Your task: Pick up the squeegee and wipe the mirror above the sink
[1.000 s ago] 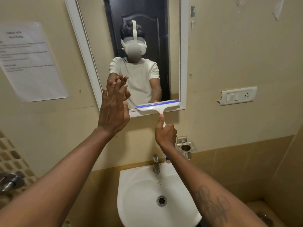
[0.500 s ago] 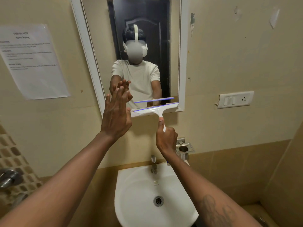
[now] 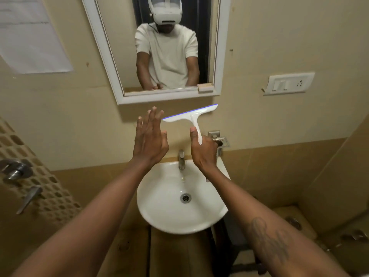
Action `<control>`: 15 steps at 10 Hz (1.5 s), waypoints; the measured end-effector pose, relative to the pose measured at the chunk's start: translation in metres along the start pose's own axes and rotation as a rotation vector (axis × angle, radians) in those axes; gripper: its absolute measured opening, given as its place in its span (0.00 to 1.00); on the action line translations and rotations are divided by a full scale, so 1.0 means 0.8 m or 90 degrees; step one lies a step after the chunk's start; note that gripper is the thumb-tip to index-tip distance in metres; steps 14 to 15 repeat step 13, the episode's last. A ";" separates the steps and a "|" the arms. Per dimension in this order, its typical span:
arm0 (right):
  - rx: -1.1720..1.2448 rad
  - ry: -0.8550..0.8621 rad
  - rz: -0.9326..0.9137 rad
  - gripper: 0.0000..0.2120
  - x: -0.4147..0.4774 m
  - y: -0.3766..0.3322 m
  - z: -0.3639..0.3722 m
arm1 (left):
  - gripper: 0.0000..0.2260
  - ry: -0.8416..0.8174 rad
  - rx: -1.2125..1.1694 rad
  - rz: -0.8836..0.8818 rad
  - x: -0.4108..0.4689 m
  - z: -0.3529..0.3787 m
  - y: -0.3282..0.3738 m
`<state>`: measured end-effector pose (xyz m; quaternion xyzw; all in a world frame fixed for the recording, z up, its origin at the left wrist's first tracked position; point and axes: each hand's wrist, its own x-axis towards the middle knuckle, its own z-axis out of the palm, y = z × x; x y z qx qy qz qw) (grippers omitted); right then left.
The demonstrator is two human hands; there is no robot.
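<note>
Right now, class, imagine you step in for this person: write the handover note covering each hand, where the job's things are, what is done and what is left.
Right hand: shut on the squeegee handle, blade tilted, in the air below the mirror frame, not touching the glass.
Left hand: open, fingers spread, empty, raised beside the blade.
Both hands are above the sink and tap.
Done: squeegee picked up. How much of the glass has been wiped cannot be told from this view.
Left: bring the blade to the glass again if more passes are needed, otherwise put the squeegee down.

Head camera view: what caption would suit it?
Right hand holds the squeegee below the mirror; left hand open.
</note>
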<state>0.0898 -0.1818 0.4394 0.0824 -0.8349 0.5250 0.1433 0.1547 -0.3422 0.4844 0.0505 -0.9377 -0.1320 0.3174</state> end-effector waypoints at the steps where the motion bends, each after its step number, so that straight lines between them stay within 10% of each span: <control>1: -0.015 -0.011 0.010 0.30 -0.016 0.013 -0.008 | 0.30 -0.030 -0.022 -0.019 -0.026 0.008 0.010; 6: -0.038 -0.004 0.098 0.13 -0.136 0.107 -0.091 | 0.28 -0.187 -0.130 -0.057 -0.172 0.064 0.085; 15: -0.121 -0.055 0.322 0.16 -0.083 0.415 -0.205 | 0.28 -0.398 -0.160 -0.159 -0.252 0.362 0.295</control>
